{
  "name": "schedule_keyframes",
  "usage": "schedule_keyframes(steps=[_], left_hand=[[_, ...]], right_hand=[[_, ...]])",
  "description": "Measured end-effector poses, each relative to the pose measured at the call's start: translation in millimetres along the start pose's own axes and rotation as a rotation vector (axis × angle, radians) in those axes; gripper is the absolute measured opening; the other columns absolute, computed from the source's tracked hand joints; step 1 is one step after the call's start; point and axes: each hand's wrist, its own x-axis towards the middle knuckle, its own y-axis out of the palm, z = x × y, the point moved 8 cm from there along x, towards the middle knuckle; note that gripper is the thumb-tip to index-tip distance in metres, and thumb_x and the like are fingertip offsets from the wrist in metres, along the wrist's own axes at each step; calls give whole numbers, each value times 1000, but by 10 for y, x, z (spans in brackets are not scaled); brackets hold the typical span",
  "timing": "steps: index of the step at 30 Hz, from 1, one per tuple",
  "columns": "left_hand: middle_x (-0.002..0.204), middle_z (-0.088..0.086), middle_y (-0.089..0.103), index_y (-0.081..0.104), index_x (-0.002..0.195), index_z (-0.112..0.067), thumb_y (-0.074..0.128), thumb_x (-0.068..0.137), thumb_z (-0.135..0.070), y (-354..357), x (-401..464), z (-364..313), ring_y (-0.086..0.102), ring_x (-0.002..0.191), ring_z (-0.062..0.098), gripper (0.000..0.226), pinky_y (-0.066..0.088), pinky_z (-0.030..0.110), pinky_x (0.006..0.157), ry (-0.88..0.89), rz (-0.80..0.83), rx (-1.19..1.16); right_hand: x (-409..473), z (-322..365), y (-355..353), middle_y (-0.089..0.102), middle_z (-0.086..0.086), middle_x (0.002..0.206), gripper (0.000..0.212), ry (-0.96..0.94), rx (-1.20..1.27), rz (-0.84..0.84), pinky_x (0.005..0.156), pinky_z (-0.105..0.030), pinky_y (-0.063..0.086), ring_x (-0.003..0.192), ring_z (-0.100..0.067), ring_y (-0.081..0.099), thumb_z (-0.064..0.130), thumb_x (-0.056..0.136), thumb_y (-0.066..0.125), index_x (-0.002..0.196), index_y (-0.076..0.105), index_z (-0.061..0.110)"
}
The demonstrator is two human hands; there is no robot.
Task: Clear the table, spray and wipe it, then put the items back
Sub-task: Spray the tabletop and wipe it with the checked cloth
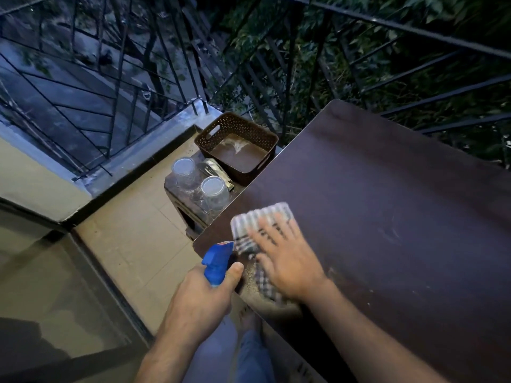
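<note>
The dark brown table [387,205] fills the right half of the view. A checked cloth [262,219] lies on its near left corner, and my right hand [287,261] presses flat on it with fingers spread, blurred by motion. My left hand [201,299] grips a spray bottle with a blue trigger head [217,261] just off the table's left edge; the bottle's body is hidden in the fist. Two clear glasses [213,193] stand upside down on a low stool [182,205] left of the table, beside a brown perforated basket [210,134] and a shiny packet [218,170].
A black metal railing [110,87] runs along the balcony's far and left sides, with foliage behind it. The tiled floor [132,244] lies left of the table. A dark sliding-door frame [110,286] crosses the lower left. My legs in jeans [243,355] show below.
</note>
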Motion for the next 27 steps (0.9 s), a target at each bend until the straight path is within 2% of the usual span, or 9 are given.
schedule_keyframes(steps=[4, 7, 10, 13, 17, 20, 22, 25, 27], left_hand=[[58, 1, 73, 65, 64, -1, 59, 93, -55, 103, 28, -128, 65, 53, 13, 61, 51, 29, 61, 35, 26, 7], [58, 0, 72, 61, 60, -11, 61, 92, -56, 149, 27, -206, 65, 54, 10, 55, 48, 26, 59, 52, 34, 21], [62, 5, 72, 61, 66, -10, 59, 90, -60, 218, 17, -312, 67, 62, 14, 56, 49, 29, 64, 60, 51, 40], [58, -1, 73, 64, 70, -9, 58, 90, -60, 309, -2, -460, 65, 51, 6, 54, 44, 28, 58, 82, 90, 34], [56, -2, 72, 64, 70, -9, 59, 90, -59, 475, -15, -724, 65, 51, 7, 54, 46, 29, 61, 140, 134, 54], [54, 1, 66, 56, 65, -13, 61, 89, -60, 658, 0, -964, 59, 55, 16, 53, 42, 30, 57, 177, 162, 96], [59, -2, 60, 53, 67, -16, 58, 86, -66, 828, -18, -1149, 57, 60, 17, 54, 40, 31, 56, 216, 213, 141], [67, -3, 67, 63, 75, -15, 56, 85, -71, 1092, -37, -1395, 65, 70, 16, 57, 46, 33, 64, 242, 288, 157], [59, -8, 65, 63, 72, -19, 57, 83, -71, 1175, -42, -1506, 64, 66, 12, 54, 44, 32, 62, 241, 300, 125]], right_hand=[[-537, 242, 111, 34, -3, 161, 62, -136, 38, -42, 123, -53, 15, 151, -33, 21, 42, 93, 46, 153, 36, 28], [-694, -22, 85, 37, -3, 159, 61, -56, 22, -26, 122, -51, 17, 150, -31, 26, 40, 92, 47, 151, 41, 30], [-695, -705, -96, 25, -1, 164, 60, 192, -9, -87, 124, -48, 5, 154, -29, 13, 42, 97, 38, 156, 30, 30], [-712, -1250, -246, 15, 1, 167, 58, 412, -27, -140, 125, -47, 1, 155, -25, 1, 45, 102, 29, 158, 16, 33], [-740, -1095, -188, 6, 0, 168, 63, 336, -52, -97, 123, -51, 0, 155, -30, -1, 45, 100, 29, 159, 11, 33], [-882, -506, -17, 21, -9, 165, 66, 87, -41, -95, 122, -59, 2, 154, -37, 7, 39, 95, 38, 158, 23, 27], [-1009, -215, 126, 38, -13, 158, 58, 12, -27, -128, 122, -61, 6, 152, -41, 13, 31, 96, 42, 152, 38, 19], [-1249, -110, 273, 57, -13, 143, 44, 104, 47, -241, 123, -46, 23, 142, -38, 40, 27, 103, 35, 137, 60, 14], [-1332, -168, 346, 63, -4, 137, 52, 205, 78, -177, 121, -31, 24, 137, -27, 49, 33, 106, 22, 126, 69, 25]])
